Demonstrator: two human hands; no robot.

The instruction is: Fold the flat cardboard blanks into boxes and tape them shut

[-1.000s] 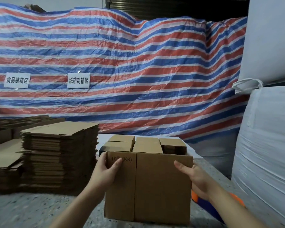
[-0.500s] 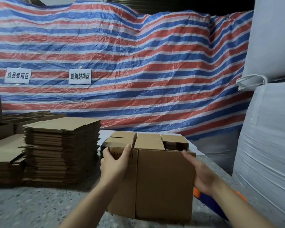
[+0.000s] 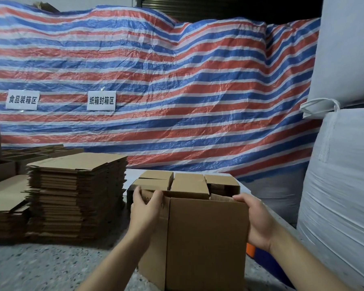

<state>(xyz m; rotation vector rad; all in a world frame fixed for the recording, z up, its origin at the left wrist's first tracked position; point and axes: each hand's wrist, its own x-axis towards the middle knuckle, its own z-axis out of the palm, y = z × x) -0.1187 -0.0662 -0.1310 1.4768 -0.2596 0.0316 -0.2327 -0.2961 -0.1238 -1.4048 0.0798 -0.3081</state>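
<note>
Head view: we have slid both hands up the box (image 3: 206, 238), right of the stack (image 3: 76, 194); left hand (image 3: 144, 211) and right hand (image 3: 255, 221) now curl over its top edges, ready to fold flaps.

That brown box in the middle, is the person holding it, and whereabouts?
Yes. Both hands hold the cardboard box at its top edge: the left hand grips the upper left corner, the right hand the upper right corner.
</note>
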